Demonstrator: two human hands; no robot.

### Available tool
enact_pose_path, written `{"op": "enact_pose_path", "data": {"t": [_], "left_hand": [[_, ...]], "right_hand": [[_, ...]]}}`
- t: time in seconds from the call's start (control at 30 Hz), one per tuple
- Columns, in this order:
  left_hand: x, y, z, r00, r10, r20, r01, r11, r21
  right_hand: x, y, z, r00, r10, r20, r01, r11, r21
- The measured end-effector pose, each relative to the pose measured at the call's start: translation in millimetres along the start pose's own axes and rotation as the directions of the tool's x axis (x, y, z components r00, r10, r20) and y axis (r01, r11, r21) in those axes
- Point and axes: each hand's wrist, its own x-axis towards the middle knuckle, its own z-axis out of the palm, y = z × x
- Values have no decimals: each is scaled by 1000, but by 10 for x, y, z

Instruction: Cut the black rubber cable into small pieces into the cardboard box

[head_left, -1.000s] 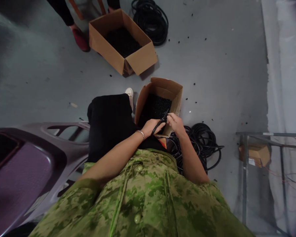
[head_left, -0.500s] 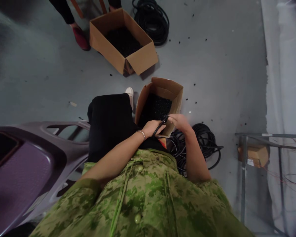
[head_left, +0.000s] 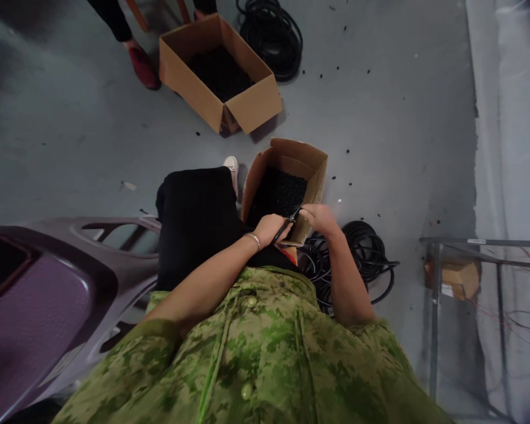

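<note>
My left hand (head_left: 271,227), with a bracelet at its wrist, is closed around black-handled scissors (head_left: 282,228). Their blades point up and right toward my right hand (head_left: 317,217). That hand is closed in a pinch on the end of a thin black tube, mostly hidden by the fingers. Both hands are over the near edge of a cardboard box (head_left: 315,182), which holds a heap of small black pieces (head_left: 282,191). Just right of the box, a coil of black tubing (head_left: 366,250) lies on the floor, partly behind my right forearm.
A larger cardboard box (head_left: 254,109) with black pieces stands ahead, near a person's red shoe (head_left: 145,68). Another black coil (head_left: 276,44) lies beside it. A purple chair (head_left: 48,318) is at left, a metal frame (head_left: 435,318) at right. Small black bits dot the floor.
The scissors' handles have come closer together in my left hand. Both hands stay in nearly the same place over the box.
</note>
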Motion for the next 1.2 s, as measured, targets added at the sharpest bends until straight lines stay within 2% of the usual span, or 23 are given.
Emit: {"op": "enact_pose_path", "data": {"t": [0.13, 0.23, 0.3, 0.4, 0.5, 0.57, 0.6, 0.67, 0.83, 0.93, 1.07, 1.2], "left_hand": [[-2, -7, 0, 995, -36, -89, 28, 995, -95], [11, -43, 46, 990, -83, -114, 44, 949, -311], [25, -66, 89, 992, -107, -68, 58, 859, -508], [46, -75, 142, 997, -73, -3, 46, 661, -749], [60, -60, 155, 999, -18, 44, 47, 459, -887], [63, -48, 144, 998, -8, 66, 64, 393, -918], [63, -44, 136, 998, -8, 68, 66, 394, -917], [60, -43, 119, 999, -11, 49, 49, 450, -892], [56, -73, 109, 998, 7, -64, -52, 674, -737], [61, -93, 127, 995, -6, -97, -55, 783, -619], [59, -97, 135, 991, -38, -130, -36, 851, -524], [44, -88, 117, 991, -48, -124, -15, 887, -462]], "right_hand": [[-7, -17, 96, 987, 0, -163, 28, 985, 168], [-38, -31, 150, 949, 50, -312, 52, 950, 309], [-61, -41, 177, 925, 83, -370, 59, 932, 358], [-72, -59, 207, 906, 103, -411, 65, 925, 375], [-53, -74, 218, 890, 128, -438, 36, 937, 348], [-41, -83, 212, 890, 135, -436, 15, 946, 324], [-38, -87, 206, 893, 134, -430, 8, 950, 312], [-42, -95, 193, 897, 136, -421, -5, 955, 297], [-61, -87, 180, 902, 152, -404, -19, 949, 314], [-51, -50, 170, 914, 174, -368, -37, 936, 351], [-41, -7, 110, 925, 216, -312, -69, 904, 421], [-68, -19, 46, 935, 180, -306, -16, 881, 472]]}}
